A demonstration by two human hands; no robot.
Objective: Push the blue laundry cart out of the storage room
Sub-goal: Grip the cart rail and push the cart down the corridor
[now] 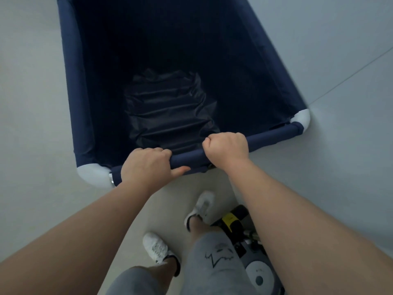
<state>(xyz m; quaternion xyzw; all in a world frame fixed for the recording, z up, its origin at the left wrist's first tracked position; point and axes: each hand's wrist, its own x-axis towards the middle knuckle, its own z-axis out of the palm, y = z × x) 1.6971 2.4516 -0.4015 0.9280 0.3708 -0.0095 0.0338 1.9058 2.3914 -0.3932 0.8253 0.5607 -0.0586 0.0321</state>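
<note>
The blue laundry cart fills the upper half of the view, a deep navy fabric bin with white corner caps. Its inside is dark, with crumpled dark lining at the bottom. My left hand grips the near rim bar left of centre, thumb under the bar. My right hand is closed around the same bar a little to the right. Both arms reach forward from the bottom of the frame.
Pale floor lies on both sides of the cart, with a seam line running diagonally on the right. My two feet in white shoes stand behind the cart. A grey and yellow machine sits by my right leg.
</note>
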